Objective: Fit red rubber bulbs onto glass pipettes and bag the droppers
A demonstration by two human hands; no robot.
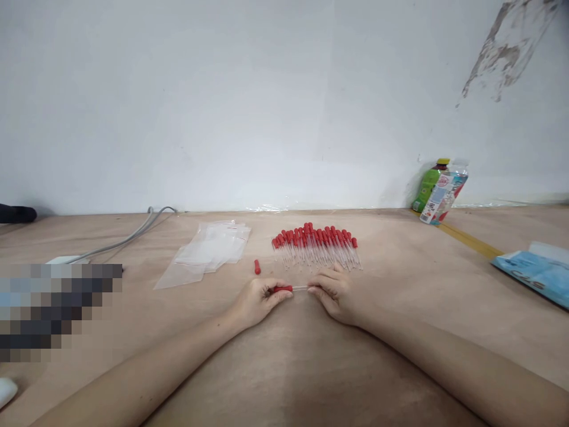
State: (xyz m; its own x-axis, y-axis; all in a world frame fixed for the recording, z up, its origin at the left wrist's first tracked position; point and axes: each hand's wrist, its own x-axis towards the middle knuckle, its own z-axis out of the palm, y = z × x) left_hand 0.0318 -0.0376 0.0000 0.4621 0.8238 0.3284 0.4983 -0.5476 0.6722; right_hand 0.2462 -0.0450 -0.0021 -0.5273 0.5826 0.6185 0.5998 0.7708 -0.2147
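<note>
Low over the table, my left hand (262, 301) pinches the red rubber bulb (283, 289) of a dropper. My right hand (333, 292) is closed on the thin clear glass tube (300, 288) that runs out of this bulb, so the dropper lies level between both hands. Its tip is hidden by my right fingers. One loose red bulb (257, 267) rests just beyond my left hand. Behind my hands is a pile of droppers (317, 244), red bulbs toward the wall and glass tips toward me.
Flat clear plastic bags (213, 249) lie overlapping at the left. A grey cable (133, 233) runs along the far left, near a pixelated area. Two bottles (438, 191) lean at the wall on the right. A blue packet (533, 273) lies at the right edge.
</note>
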